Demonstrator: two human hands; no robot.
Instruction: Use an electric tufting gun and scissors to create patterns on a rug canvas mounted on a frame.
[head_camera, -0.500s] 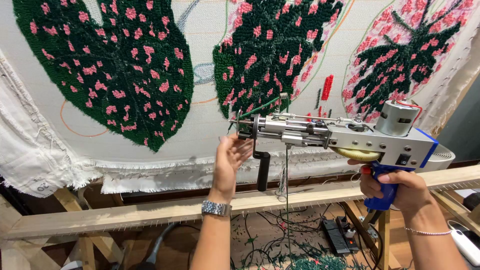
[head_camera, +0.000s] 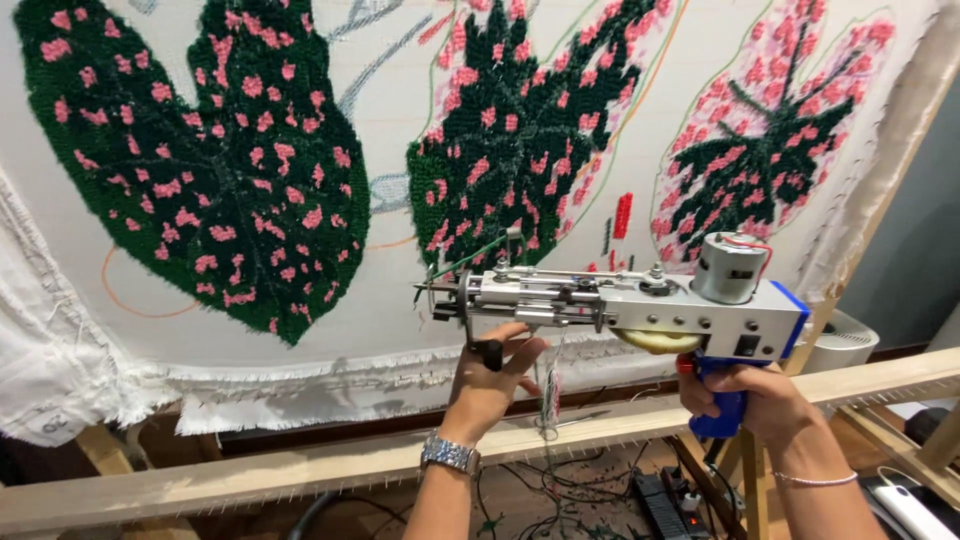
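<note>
My right hand (head_camera: 755, 400) grips the blue handle of a silver tufting gun (head_camera: 620, 295) held level, its needle end pointing left. My left hand (head_camera: 490, 385), with a metal watch on the wrist, wraps around the gun's black front grip under the barrel. Green yarn runs into the needle tip. Behind the gun hangs a white tufting cloth (head_camera: 400, 150) stretched on a frame, tufted with dark green leaves dotted pink. The gun's tip sits a little in front of the cloth, below the middle leaf (head_camera: 520, 130).
A wooden frame bar (head_camera: 300, 470) with tack strips crosses below the cloth. Cables and a power strip (head_camera: 665, 500) lie on the floor underneath. A white round device (head_camera: 840, 345) stands at the right behind the frame. Frayed cloth edges hang at the lower left.
My left hand has dropped from the needle tip and closed around the black front grip. The gun sits slightly lower and closer in view.
</note>
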